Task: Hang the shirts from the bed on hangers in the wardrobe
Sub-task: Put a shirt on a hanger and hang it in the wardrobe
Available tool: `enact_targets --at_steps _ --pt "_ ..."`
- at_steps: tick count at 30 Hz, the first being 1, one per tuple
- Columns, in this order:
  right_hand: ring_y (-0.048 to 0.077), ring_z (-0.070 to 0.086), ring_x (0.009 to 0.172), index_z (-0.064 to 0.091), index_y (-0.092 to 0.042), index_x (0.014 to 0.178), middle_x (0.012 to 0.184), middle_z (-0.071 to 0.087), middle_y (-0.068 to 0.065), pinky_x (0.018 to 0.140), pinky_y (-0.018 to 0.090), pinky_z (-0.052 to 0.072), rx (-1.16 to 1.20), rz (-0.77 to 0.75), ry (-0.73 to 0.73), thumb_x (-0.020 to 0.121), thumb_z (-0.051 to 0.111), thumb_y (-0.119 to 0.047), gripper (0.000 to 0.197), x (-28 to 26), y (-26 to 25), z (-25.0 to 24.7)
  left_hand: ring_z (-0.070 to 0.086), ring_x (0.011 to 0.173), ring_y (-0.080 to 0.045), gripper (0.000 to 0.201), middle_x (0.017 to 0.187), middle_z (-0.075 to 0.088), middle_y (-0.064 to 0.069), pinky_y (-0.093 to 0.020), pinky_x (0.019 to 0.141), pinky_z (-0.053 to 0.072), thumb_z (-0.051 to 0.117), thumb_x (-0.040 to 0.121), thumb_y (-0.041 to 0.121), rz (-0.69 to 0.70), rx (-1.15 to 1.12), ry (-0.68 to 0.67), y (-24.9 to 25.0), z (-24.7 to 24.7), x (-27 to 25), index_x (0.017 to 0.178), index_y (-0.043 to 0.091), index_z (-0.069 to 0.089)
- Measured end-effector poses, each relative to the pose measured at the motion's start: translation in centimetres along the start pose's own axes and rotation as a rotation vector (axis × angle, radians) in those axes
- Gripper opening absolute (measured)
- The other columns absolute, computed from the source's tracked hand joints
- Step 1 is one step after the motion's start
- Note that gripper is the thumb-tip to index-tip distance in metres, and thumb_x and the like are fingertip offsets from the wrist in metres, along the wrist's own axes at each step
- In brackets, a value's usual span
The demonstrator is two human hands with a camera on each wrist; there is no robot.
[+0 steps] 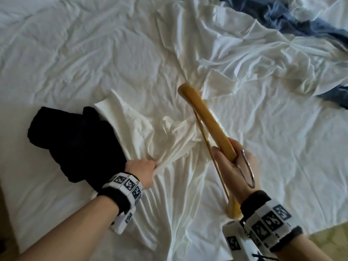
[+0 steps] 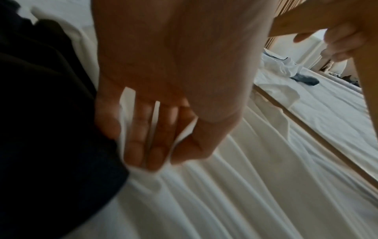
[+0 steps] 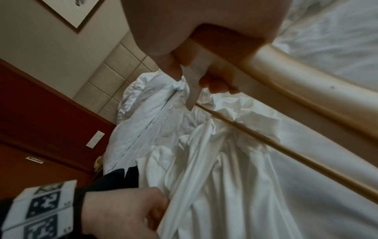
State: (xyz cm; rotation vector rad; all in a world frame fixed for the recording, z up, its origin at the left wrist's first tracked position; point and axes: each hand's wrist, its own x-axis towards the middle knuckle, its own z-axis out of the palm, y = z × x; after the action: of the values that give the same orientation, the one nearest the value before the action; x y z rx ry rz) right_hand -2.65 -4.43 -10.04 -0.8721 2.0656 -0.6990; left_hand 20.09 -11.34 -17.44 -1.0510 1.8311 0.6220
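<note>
Here, bed: a wide bed (image 1: pixel 75 53) under a crumpled white sheet fills the head view and carries everything else.
White shirt: a creased white cotton shirt (image 1: pixel 169 132) lies spread on the bed, roughly at the middle of the sheet, one cuffed sleeve end pointing away from the person; its cloth is drawn into tight folds that run toward the left hand.
Black garment: a folded black cloth garment (image 1: pixel 75 140) lies on the bed, touching the white shirt's left edge and partly overlapping it.
Blue garment: a rumpled dark blue garment (image 1: pixel 293 21) lies at the far right corner of the bed, well apart from the white shirt, mixed in with bunched white cloth.
Hanger: a curved tan wooden hanger (image 1: pixel 207 119) with a thin lower bar and a silver metal hook is held above the white shirt's right side, tilted, one end pointing away across the bed and the other down by the right wrist.
Left hand: the left hand (image 1: pixel 140 170) is at the near edge of the white shirt, beside the black garment; its fingers (image 2: pixel 155 137) are curled tight round a gathered bunch of white cloth.
Right hand: the right hand (image 1: pixel 233 162) holds the hanger at its middle, fingers (image 3: pixel 216 85) wrapped under the wooden arm, the hook standing out over the back of the hand.
</note>
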Motion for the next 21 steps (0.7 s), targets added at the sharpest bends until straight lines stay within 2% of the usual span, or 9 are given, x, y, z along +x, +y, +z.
enact_targets --at_steps 1,3,5,7,8,10,14,17,21 --pt "-0.007 0.058 0.069 0.066 -0.026 0.102 0.067 0.063 -0.008 0.056 0.007 0.04 -0.007 0.012 -0.02 0.086 0.07 -0.026 0.016 -0.1 0.4 0.1 0.062 0.11 -0.025 0.029 0.117 0.063 -0.001 -0.035 0.088 0.046 0.056 0.091 0.033 -0.002 -0.004 0.016 0.0 -0.1 -0.3 0.118 0.023 0.058" --pt "0.0 0.058 0.066 0.067 -0.024 0.103 0.064 0.061 -0.01 0.055 0.012 0.038 -0.023 0.033 -0.078 0.087 0.069 -0.029 0.017 0.1 1.1 0.5 0.063 0.103 -0.024 0.023 0.109 0.064 0.001 -0.033 0.084 0.044 0.054 0.093 0.036 0.04 -0.079 0.203 0.3 -0.8 -0.6 0.111 0.024 0.06" --pt "0.001 0.056 0.064 0.065 -0.025 0.094 0.06 0.058 -0.011 0.055 0.012 0.037 -0.03 0.038 -0.103 0.087 0.068 -0.027 0.009 0.5 1.6 0.9 0.06 0.093 -0.023 0.012 0.101 0.061 0.002 -0.034 0.082 0.043 0.055 0.094 0.025 0.181 -0.212 0.519 1.0 -1.6 -0.1 0.103 0.02 0.06" --pt "0.003 0.056 0.067 0.062 -0.025 0.085 0.062 0.056 -0.008 0.056 0.012 0.039 -0.007 0.038 -0.082 0.086 0.067 -0.023 0.005 0.8 1.8 0.9 0.059 0.093 -0.021 0.022 0.104 0.059 0.002 -0.035 0.083 0.047 0.061 0.088 0.008 0.285 -0.306 0.699 1.7 -2.3 1.3 0.108 0.018 0.059" --pt "0.005 0.055 0.069 0.061 -0.024 0.082 0.065 0.055 -0.007 0.057 0.012 0.039 0.012 0.044 -0.071 0.086 0.066 -0.022 0.006 0.8 1.9 0.8 0.059 0.098 -0.021 0.032 0.11 0.059 0.001 -0.036 0.086 0.049 0.062 0.087 0.002 0.281 -0.346 0.696 2.0 -2.6 2.0 0.115 0.017 0.057" --pt "0.007 0.053 0.071 0.06 -0.019 0.079 0.067 0.054 -0.005 0.057 0.008 0.04 0.039 0.054 -0.072 0.086 0.064 -0.018 0.008 1.0 1.9 0.6 0.057 0.108 -0.024 0.042 0.121 0.056 -0.004 -0.037 0.088 0.049 0.06 0.087 0.004 0.148 -0.419 0.608 2.5 -3.0 2.8 0.126 0.015 0.048" --pt "0.005 0.047 0.054 0.051 -0.028 0.067 0.054 0.048 -0.014 0.051 0.015 0.036 0.009 0.027 -0.12 0.082 0.065 -0.015 0.024 1.0 2.3 0.8 0.053 0.118 -0.028 0.051 0.125 0.055 -0.008 -0.042 0.086 0.048 0.06 0.092 0.036 -0.108 -0.315 0.429 2.9 -1.8 2.8 0.132 0.014 0.038" --pt "0.004 0.045 0.051 0.042 -0.038 0.067 0.051 0.047 -0.015 0.052 0.018 0.034 -0.009 0.002 -0.169 0.081 0.069 -0.017 0.037 0.6 2.2 0.9 0.062 0.105 -0.027 0.038 0.113 0.065 -0.004 -0.039 0.086 0.044 0.048 0.095 0.049 -0.088 -0.204 0.311 2.2 -0.8 2.3 0.119 0.02 0.052" --pt "0.007 0.045 0.059 0.037 -0.039 0.072 0.062 0.046 -0.013 0.056 0.023 0.034 -0.06 -0.051 -0.19 0.072 0.06 -0.037 0.023 -0.2 1.6 0.7 0.063 0.102 -0.025 0.021 0.112 0.066 -0.002 -0.033 0.084 0.041 0.047 0.098 0.027 0.041 -0.161 0.285 1.5 0.4 0.9 0.112 0.023 0.063"
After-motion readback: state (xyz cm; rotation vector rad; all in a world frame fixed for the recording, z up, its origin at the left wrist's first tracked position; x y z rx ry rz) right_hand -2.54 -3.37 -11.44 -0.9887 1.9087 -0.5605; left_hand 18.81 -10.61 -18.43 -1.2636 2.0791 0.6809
